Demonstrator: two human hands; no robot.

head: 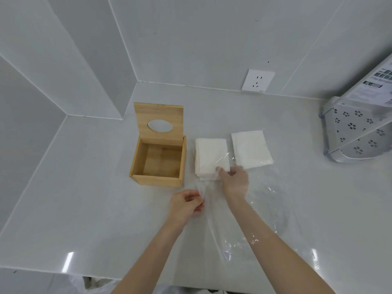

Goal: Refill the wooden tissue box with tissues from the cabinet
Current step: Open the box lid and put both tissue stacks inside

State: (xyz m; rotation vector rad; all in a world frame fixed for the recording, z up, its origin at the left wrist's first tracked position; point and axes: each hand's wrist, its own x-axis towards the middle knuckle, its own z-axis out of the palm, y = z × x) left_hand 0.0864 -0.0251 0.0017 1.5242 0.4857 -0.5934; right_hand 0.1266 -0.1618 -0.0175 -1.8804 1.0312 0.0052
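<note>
The wooden tissue box [157, 179] stands on the white counter, empty, its lid with an oval hole [159, 117] tipped up at the back. Right of it lie two white tissue stacks, a left stack [211, 154] and a right stack [251, 148], partly inside a clear plastic wrapper [267, 206]. My right hand [234, 181] reaches inside the wrapper and grips the near edge of the left stack. My left hand [185, 205] pinches the wrapper's open edge, in front of the box.
A perforated metal rack [356, 132] with a printed label stands at the right edge. A wall socket [257, 80] sits on the tiled back wall. The counter's front edge [148, 282] runs near my forearms, with crumpled plastic below it.
</note>
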